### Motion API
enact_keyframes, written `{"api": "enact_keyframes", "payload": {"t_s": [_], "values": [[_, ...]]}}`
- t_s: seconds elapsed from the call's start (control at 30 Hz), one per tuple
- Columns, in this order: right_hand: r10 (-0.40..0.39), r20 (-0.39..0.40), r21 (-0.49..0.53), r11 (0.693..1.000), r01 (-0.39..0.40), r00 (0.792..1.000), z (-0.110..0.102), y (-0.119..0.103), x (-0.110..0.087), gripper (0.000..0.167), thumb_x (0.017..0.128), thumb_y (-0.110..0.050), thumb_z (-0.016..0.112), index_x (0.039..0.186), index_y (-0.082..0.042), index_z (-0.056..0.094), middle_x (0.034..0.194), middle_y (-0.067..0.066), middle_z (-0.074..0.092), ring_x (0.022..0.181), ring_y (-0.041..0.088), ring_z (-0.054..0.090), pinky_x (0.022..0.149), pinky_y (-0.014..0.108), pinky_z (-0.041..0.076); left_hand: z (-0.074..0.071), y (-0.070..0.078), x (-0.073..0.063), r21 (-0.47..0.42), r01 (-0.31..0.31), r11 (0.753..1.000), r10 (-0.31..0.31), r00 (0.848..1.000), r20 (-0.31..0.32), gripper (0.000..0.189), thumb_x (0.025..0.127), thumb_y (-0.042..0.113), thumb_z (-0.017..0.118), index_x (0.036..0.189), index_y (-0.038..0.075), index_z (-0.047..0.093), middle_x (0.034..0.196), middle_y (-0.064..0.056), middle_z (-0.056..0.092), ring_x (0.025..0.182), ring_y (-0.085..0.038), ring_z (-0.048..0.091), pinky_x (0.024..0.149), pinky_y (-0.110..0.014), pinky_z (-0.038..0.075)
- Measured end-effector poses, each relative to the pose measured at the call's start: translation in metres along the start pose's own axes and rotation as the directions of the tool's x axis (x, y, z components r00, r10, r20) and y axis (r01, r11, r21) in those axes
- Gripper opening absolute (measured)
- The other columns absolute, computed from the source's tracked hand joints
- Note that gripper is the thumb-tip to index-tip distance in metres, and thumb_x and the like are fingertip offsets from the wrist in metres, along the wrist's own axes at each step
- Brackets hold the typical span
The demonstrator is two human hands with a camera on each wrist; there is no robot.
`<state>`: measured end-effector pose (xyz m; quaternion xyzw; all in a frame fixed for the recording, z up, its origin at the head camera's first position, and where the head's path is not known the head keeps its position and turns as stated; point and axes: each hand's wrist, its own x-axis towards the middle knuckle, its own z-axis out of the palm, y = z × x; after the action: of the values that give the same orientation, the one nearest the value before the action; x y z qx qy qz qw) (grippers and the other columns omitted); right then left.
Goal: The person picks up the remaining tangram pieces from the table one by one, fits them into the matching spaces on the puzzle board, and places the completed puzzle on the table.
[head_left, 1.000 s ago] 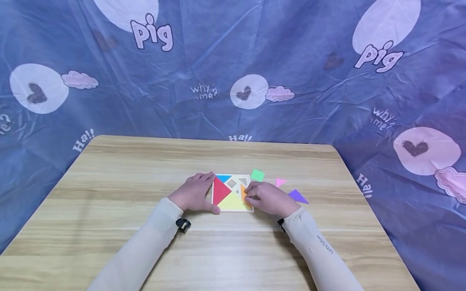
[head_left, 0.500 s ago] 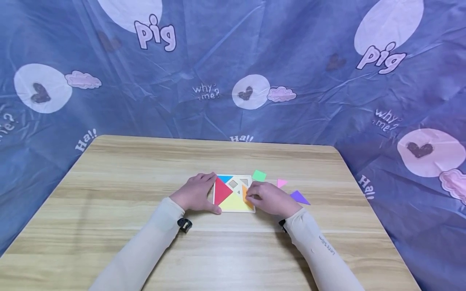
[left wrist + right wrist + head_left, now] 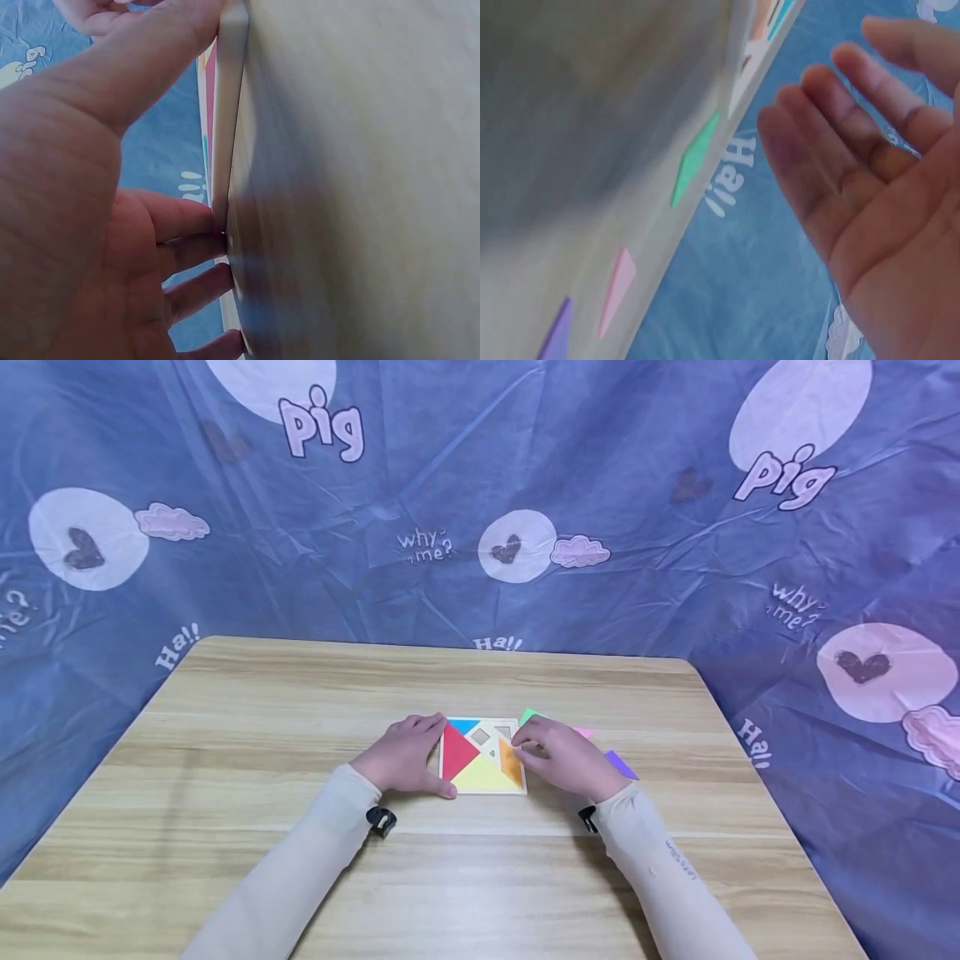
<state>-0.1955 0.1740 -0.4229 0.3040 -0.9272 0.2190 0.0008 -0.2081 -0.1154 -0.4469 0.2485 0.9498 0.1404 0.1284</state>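
Observation:
A white-framed tangram board (image 3: 483,792) lies on the table. My left hand (image 3: 405,753) grips its left edge, thumb at the near corner and fingers at the far one; the left wrist view shows the board's side (image 3: 229,112) between thumb and index finger. Set in the board are a red triangle (image 3: 456,752), a yellow triangle (image 3: 483,777), a blue piece (image 3: 463,725) and an orange piece (image 3: 512,764). My right hand (image 3: 566,758) hovers just over the board's right side, fingers loosely bent; the right wrist view shows nothing held in that hand (image 3: 885,180).
Right of the board lie a green square (image 3: 696,161), a pink triangle (image 3: 618,292) and a purple triangle (image 3: 621,764), partly behind my right hand in the head view. The wooden table (image 3: 337,877) meets a blue printed cloth (image 3: 420,602) at the back.
My right hand has let go of the orange piece, which lies in the board, and has moved up and right, covering part of the loose pieces. The left hand keeps its place.

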Motion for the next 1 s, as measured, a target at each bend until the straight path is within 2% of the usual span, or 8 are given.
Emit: {"api": "enact_keyframes", "payload": {"t_s": [0.17, 0.27, 0.4, 0.5, 0.7, 0.87, 1.0], "values": [[0.07, -0.11, -0.077, 0.994, -0.078, 0.991, -0.009, 0.005, -0.001, 0.02, 0.095, -0.015, 0.075, 0.113, -0.007, 0.075, 0.106, 0.003, 0.069, 0.097, 0.024, 0.069, 0.085, 0.044, 0.058, 0.001, -0.001, 0.002, 0.002, -0.002, 1.0, 0.002, 1.0, 0.003, 0.121, 0.076, 0.071, 0.078, 0.163, 0.005, 0.028, 0.169, -0.011, 0.028, 0.151, -0.034, 0.03, 0.123, -0.052, 0.027], [0.124, -0.161, -0.074, 0.988, -0.137, 0.979, -0.014, 0.008, -0.002, 0.023, 0.093, -0.014, 0.076, 0.114, -0.005, 0.074, 0.108, 0.005, 0.07, 0.099, 0.026, 0.069, 0.084, 0.046, 0.058, 0.001, -0.001, 0.002, -0.001, -0.002, 1.0, 0.002, 1.0, 0.006, 0.121, 0.076, 0.072, 0.078, 0.164, 0.006, 0.027, 0.169, -0.011, 0.028, 0.151, -0.034, 0.03, 0.123, -0.052, 0.027], [0.186, -0.194, -0.055, 0.978, -0.199, 0.963, -0.018, 0.012, -0.003, 0.026, 0.093, -0.013, 0.075, 0.116, -0.003, 0.073, 0.112, 0.008, 0.07, 0.1, 0.028, 0.068, 0.084, 0.048, 0.057, 0.0, -0.001, 0.003, -0.007, -0.002, 1.0, 0.002, 1.0, 0.011, 0.121, 0.075, 0.072, 0.078, 0.164, 0.006, 0.027, 0.17, -0.011, 0.027, 0.152, -0.034, 0.029, 0.123, -0.052, 0.026], [0.202, -0.195, -0.057, 0.975, -0.217, 0.96, -0.019, 0.015, -0.003, 0.026, 0.093, -0.014, 0.075, 0.117, -0.002, 0.073, 0.113, 0.01, 0.07, 0.102, 0.03, 0.069, 0.086, 0.049, 0.057, -0.001, -0.001, 0.002, -0.012, 0.002, 1.0, -0.002, 1.0, 0.015, 0.121, 0.075, 0.072, 0.078, 0.164, 0.007, 0.027, 0.17, -0.011, 0.027, 0.152, -0.034, 0.029, 0.123, -0.052, 0.026], [0.219, -0.139, -0.09, 0.968, -0.233, 0.966, -0.017, 0.022, -0.004, 0.028, 0.095, -0.016, 0.073, 0.118, -0.001, 0.072, 0.116, 0.013, 0.069, 0.107, 0.033, 0.068, 0.093, 0.052, 0.055, 0.0, -0.002, 0.003, -0.006, 0.005, 1.0, -0.005, 1.0, 0.016, 0.122, 0.075, 0.073, 0.077, 0.164, 0.007, 0.026, 0.17, -0.01, 0.027, 0.151, -0.034, 0.029, 0.123, -0.052, 0.026], [0.248, -0.043, -0.106, 0.962, -0.252, 0.968, -0.014, 0.027, -0.004, 0.036, 0.097, -0.023, 0.072, 0.125, -0.001, 0.07, 0.124, 0.015, 0.066, 0.112, 0.035, 0.066, 0.097, 0.055, 0.054, 0.0, -0.002, 0.004, -0.003, 0.002, 1.0, -0.002, 1.0, 0.015, 0.122, 0.075, 0.072, 0.078, 0.164, 0.006, 0.025, 0.17, -0.011, 0.026, 0.152, -0.034, 0.029, 0.123, -0.052, 0.026], [0.252, 0.037, -0.109, 0.963, -0.247, 0.967, -0.012, 0.029, -0.005, 0.045, 0.096, -0.026, 0.073, 0.133, 0.0, 0.066, 0.134, 0.019, 0.061, 0.123, 0.039, 0.061, 0.105, 0.056, 0.049, -0.001, -0.002, 0.005, -0.001, 0.009, 1.0, -0.009, 1.0, 0.02, 0.123, 0.075, 0.073, 0.077, 0.164, 0.007, 0.025, 0.17, -0.01, 0.025, 0.152, -0.034, 0.028, 0.123, -0.052, 0.026]]}}
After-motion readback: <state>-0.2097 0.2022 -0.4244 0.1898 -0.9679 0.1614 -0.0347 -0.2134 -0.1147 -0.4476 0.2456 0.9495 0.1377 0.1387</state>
